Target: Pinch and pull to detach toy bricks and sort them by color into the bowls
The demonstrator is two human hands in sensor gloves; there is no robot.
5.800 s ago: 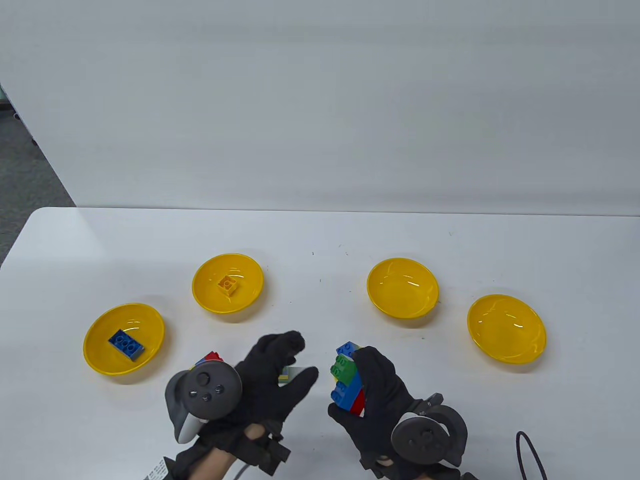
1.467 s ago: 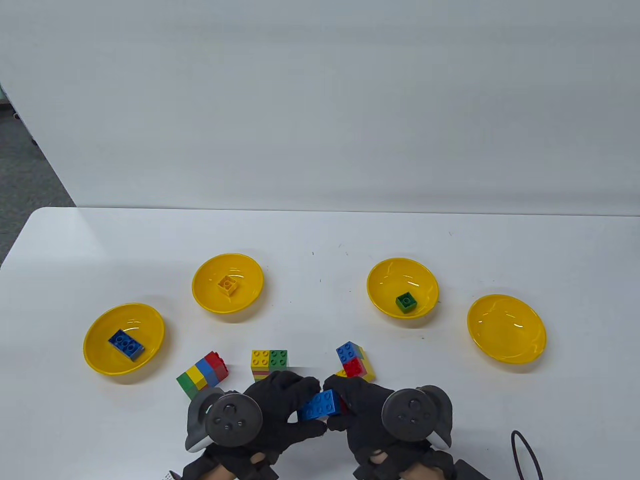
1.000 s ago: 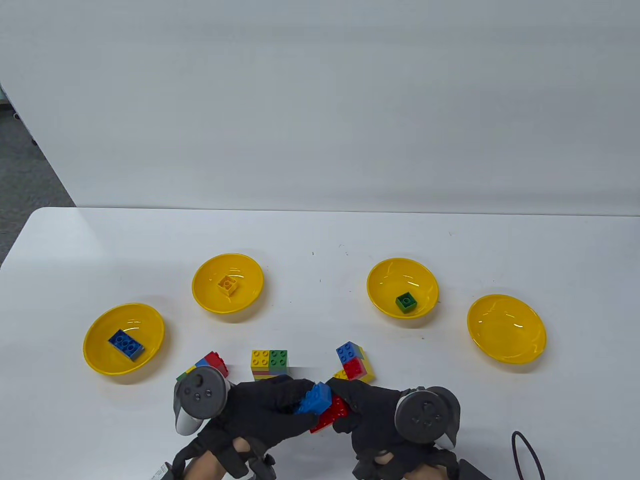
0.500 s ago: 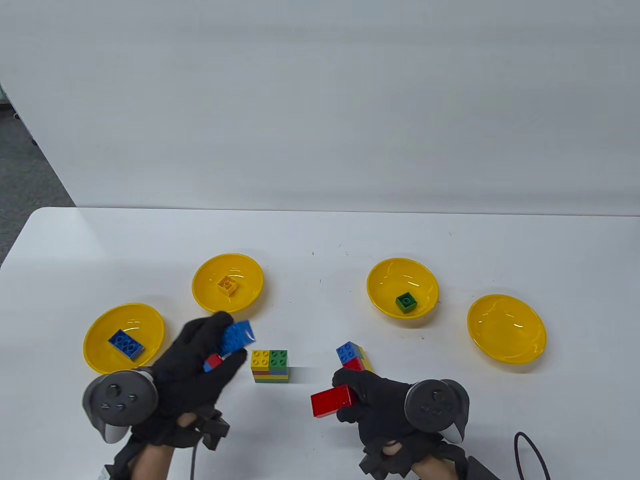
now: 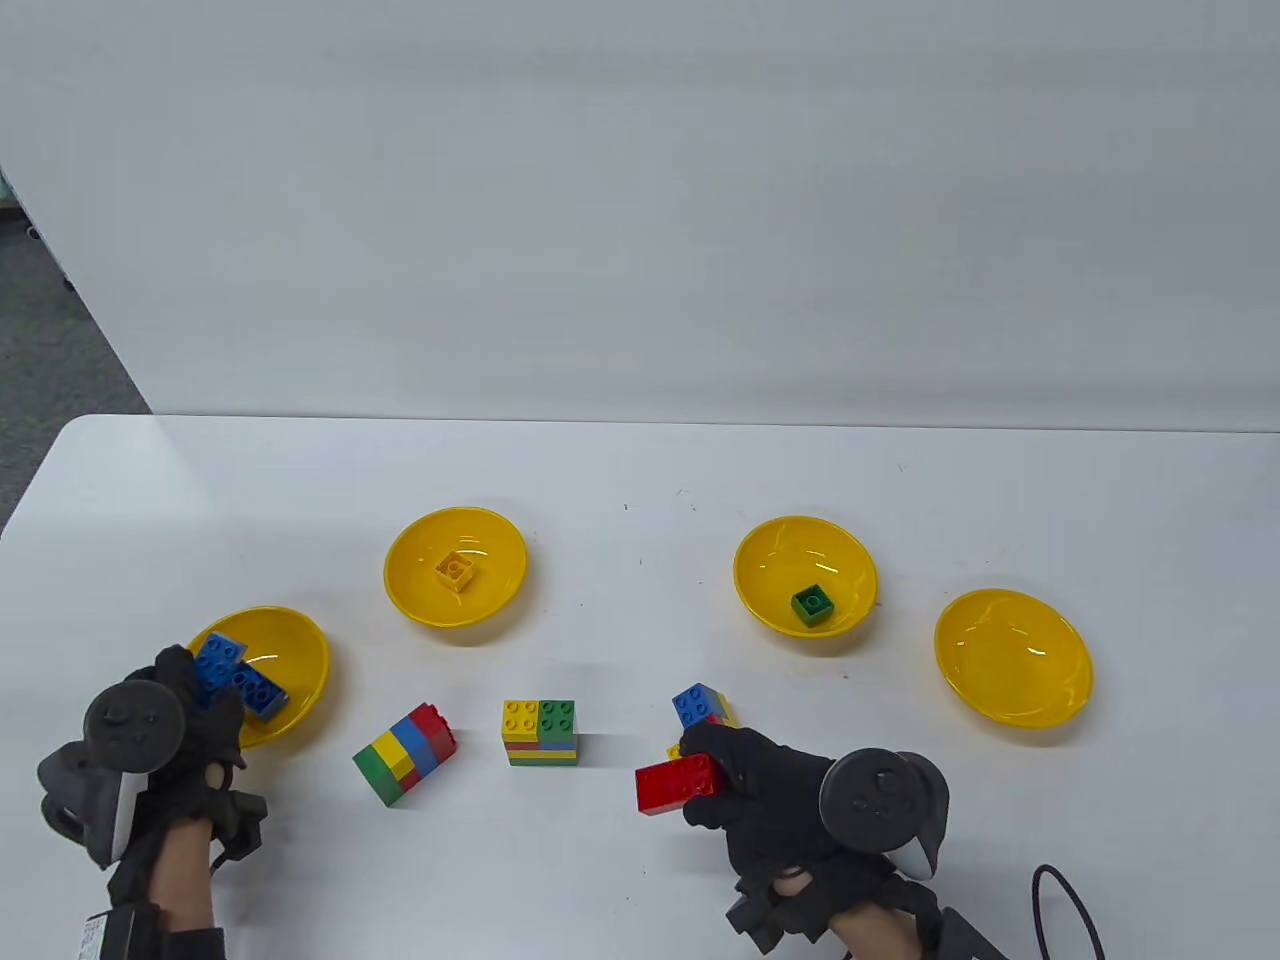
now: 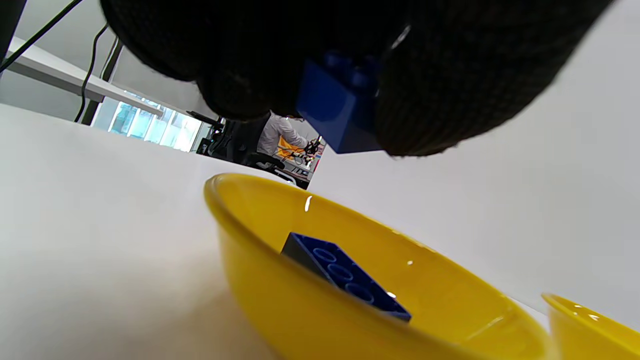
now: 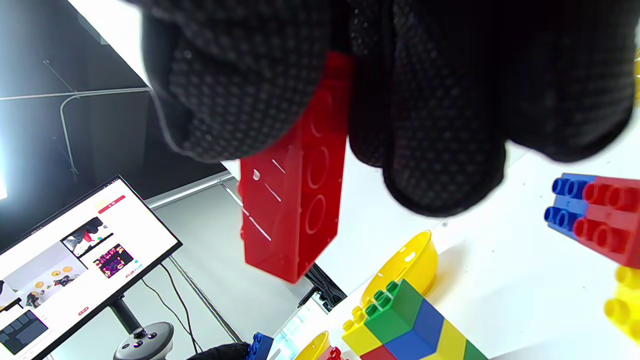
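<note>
Holding a blue brick [image 5: 219, 658] pinched in curled fingers over the 9 o'clock rim of the leftmost bowl [image 5: 300, 640], the left hand [image 5: 190, 715] risks a miss: let go this near the edge, the brick could strike the rim or the blue brick already inside [image 5: 258, 690] and bounce onto the table. At the hand's 3 o'clock lie three unsorted multicoloured stacks, glossy and studded, and the right hand [image 5: 770, 790] grips a long red brick [image 5: 678, 783] whose likely bowl, the empty one [image 5: 1012, 655] at 2 o'clock, means reaching past the nearest stack [image 5: 705, 712], which a sleeve could knock.
</note>
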